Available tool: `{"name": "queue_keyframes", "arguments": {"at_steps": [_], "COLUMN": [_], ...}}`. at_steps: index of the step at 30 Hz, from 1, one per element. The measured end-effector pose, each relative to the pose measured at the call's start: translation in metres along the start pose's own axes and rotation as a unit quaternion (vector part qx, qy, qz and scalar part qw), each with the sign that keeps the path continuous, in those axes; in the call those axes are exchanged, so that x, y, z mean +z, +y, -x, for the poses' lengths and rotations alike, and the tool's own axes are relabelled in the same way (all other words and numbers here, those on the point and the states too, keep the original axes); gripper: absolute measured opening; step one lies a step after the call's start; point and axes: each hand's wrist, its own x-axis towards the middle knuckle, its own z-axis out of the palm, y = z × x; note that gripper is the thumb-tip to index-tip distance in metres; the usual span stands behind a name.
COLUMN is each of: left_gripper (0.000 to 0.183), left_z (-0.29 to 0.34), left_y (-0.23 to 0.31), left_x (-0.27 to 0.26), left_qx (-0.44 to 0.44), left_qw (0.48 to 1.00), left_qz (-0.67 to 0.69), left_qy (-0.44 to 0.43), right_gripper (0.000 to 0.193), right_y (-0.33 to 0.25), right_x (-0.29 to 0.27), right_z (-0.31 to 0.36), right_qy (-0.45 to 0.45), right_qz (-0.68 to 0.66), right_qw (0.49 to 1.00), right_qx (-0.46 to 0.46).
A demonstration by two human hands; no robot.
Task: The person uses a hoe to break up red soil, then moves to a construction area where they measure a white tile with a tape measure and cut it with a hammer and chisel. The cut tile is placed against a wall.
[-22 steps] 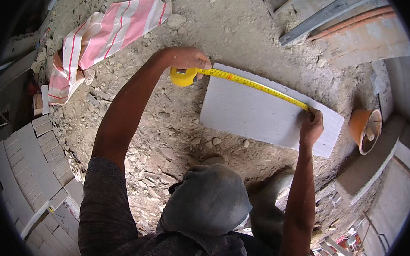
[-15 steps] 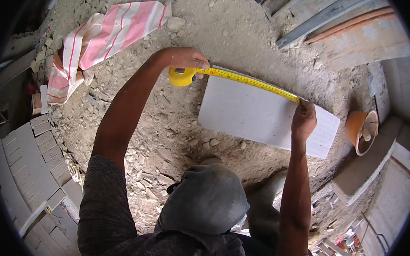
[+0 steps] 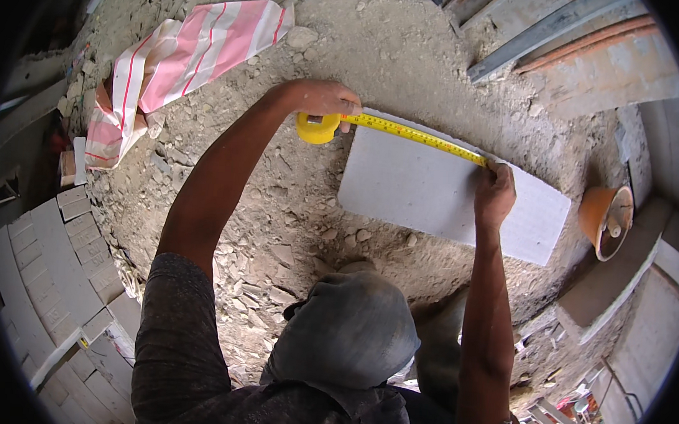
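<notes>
Yellow tape measure (image 3: 318, 127) stretched along a flat white rectangular slab (image 3: 433, 190).
Left hand (image 3: 320, 99) has a closed grip on its case, right hand (image 3: 494, 193) pins the blade; a pink striped cloth (image 3: 182, 58) and an orange bucket (image 3: 605, 220) lie on the rubble around.

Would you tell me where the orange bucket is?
Head view, far right: the orange bucket sits on rubble just beyond the white tile's right end.

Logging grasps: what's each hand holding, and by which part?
Left hand grips the yellow tape measure by its case; right hand pins the blade to the tile.
</notes>
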Motion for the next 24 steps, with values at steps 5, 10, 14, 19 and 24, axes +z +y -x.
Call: {"name": "queue_keyframes", "arguments": {"at_steps": [5,10,14,19,24], "left_gripper": [0.039,0.033,0.030,0.029,0.028], "left_z": [0.003,-0.002,-0.019,-0.014,0.006], "left_y": [-0.003,0.011,0.031,0.002,0.011], "left_x": [0.002,0.003,0.007,0.004,0.009], "left_qx": [0.010,0.014,0.039,0.064,-0.011], "left_qw": [1.000,0.999,0.997,0.994,0.996], "left_qz": [0.026,0.008,-0.012,-0.020,0.017], "left_qy": [0.013,0.036,0.062,0.090,0.091], "right_gripper": [0.005,0.007,0.008,0.005,0.008], "right_y": [-0.005,-0.002,0.017,0.007,0.009], "right_x": [-0.002,-0.008,-0.019,0.013,0.024], "right_z": [0.002,0.004,-0.002,-0.012,-0.014], "right_qy": [-0.017,0.004,-0.024,-0.021,-0.068], "right_qz": [-0.002,0.019,0.046,0.003,0.013], "right_qw": [1.000,1.000,0.999,1.000,0.998], "right_qx": [0.018,0.000,0.013,0.004,0.009]}}
